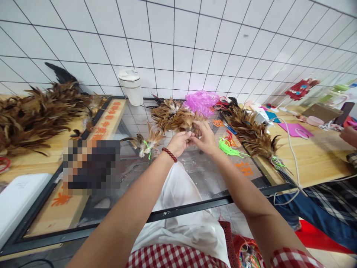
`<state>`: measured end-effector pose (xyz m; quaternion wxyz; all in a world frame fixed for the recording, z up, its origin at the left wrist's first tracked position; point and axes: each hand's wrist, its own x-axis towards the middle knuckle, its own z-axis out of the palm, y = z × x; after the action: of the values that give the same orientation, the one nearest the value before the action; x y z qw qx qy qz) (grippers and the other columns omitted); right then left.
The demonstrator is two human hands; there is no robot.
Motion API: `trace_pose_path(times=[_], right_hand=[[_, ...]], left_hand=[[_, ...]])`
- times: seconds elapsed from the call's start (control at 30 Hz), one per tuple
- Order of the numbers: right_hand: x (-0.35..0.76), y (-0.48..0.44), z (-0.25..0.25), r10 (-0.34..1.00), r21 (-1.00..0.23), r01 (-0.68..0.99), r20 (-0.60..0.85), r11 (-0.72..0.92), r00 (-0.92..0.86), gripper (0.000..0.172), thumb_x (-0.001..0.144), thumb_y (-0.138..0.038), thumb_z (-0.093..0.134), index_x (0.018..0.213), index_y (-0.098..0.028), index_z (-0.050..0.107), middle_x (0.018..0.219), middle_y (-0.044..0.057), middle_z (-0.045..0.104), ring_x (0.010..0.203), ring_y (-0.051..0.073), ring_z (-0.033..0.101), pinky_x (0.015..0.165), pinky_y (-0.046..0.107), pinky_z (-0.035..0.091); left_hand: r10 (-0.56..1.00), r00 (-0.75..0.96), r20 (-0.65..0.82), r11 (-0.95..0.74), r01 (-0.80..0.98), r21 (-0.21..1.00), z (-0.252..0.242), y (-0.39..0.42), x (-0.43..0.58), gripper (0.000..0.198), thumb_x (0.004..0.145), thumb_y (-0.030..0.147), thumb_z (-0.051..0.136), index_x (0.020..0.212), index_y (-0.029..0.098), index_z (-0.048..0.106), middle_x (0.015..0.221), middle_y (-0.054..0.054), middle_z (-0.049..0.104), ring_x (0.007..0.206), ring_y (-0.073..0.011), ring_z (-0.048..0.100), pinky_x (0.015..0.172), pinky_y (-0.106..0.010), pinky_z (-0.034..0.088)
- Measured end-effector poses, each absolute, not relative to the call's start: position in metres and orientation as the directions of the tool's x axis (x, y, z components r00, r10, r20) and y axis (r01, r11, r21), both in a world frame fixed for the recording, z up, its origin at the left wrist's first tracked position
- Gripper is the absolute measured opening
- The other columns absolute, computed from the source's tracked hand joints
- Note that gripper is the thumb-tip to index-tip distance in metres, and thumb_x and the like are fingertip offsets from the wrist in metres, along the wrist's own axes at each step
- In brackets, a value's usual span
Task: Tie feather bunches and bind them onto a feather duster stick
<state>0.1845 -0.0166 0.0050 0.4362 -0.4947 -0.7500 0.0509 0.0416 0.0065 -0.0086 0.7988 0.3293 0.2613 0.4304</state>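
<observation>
My left hand (180, 142), with a beaded bracelet at the wrist, is closed with its fingertips pinched at the near end of a brown feather bundle (173, 115). My right hand (205, 137) meets it there, fingers curled around brown feathers at the bundle's near right side. What lies between the fingertips is too small to tell. A small feather tuft (145, 145) tied with green string lies left of my hands on the glass tabletop (206, 178). Green string (231, 147) and red string (229, 138) lie to the right, beside a blue pen-like tool (230, 127).
Brown feathers (36, 115) pile at the left; another feather bundle (251, 130) lies right. A white cup (131, 87) and pink plastic bag (201, 102) stand near the tiled wall. Another person's hand (350, 136) shows at the right edge, beyond a white cable (291, 149).
</observation>
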Motion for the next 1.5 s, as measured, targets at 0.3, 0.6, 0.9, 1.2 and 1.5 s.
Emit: trace_pose_path(times=[0.3,0.6,0.9,1.2,1.5], right_hand=[[0.189,-0.015,0.013,0.978,-0.992,0.011,0.120,0.124,-0.170,0.036,0.067,-0.040,0.073,0.091,-0.016,0.060,0.078,0.003,0.060,0.066,0.014,0.055,0.065,0.030,0.047],[0.191,-0.019,0.020,0.971,-0.982,-0.182,-0.011,-0.056,-0.241,0.037,0.055,-0.044,0.083,0.061,-0.014,0.062,0.051,-0.002,0.058,0.047,0.009,0.051,0.052,0.025,0.043],[0.184,-0.014,0.017,0.997,-0.986,-0.148,-0.080,-0.077,0.015,0.041,0.043,-0.039,0.087,0.057,-0.016,0.056,0.051,-0.004,0.051,0.048,0.008,0.045,0.049,0.024,0.035],[0.206,0.001,-0.001,0.907,-0.855,0.443,0.380,0.270,0.180,0.019,0.073,-0.029,0.066,0.088,-0.017,0.069,0.077,0.002,0.062,0.070,0.015,0.053,0.070,0.029,0.043],[0.209,-0.013,-0.002,0.857,-0.041,0.944,0.435,0.327,-0.277,0.033,0.089,-0.016,0.046,0.111,-0.026,0.069,0.115,0.009,0.060,0.098,0.023,0.049,0.076,0.035,0.034]], left_hand=[[0.870,0.485,-0.092,0.360,-0.495,0.791,-0.004,0.002,0.042,0.020,0.075,0.026,0.072,0.070,0.011,0.060,0.060,-0.001,0.060,0.053,-0.0089,0.058,0.057,-0.023,0.050],[0.667,0.733,-0.134,0.522,-0.332,0.785,-0.003,0.000,0.036,0.014,0.077,0.021,0.069,0.075,0.009,0.064,0.063,-0.005,0.064,0.057,-0.0123,0.062,0.060,-0.028,0.054],[0.751,0.645,-0.141,0.432,-0.320,0.843,-0.003,0.000,0.041,0.016,0.078,0.022,0.069,0.073,0.008,0.062,0.065,-0.005,0.065,0.055,-0.0109,0.061,0.058,-0.026,0.052],[0.941,0.333,-0.056,0.276,-0.662,0.697,0.002,0.009,0.035,0.012,0.081,0.026,0.066,0.078,0.017,0.059,0.080,0.001,0.062,0.065,-0.0064,0.057,0.059,-0.019,0.047],[0.957,0.284,-0.065,0.258,-0.724,0.639,-0.003,0.013,0.036,0.010,0.083,0.019,0.063,0.074,0.015,0.061,0.061,0.004,0.046,0.052,-0.0039,0.043,0.054,-0.018,0.041]])
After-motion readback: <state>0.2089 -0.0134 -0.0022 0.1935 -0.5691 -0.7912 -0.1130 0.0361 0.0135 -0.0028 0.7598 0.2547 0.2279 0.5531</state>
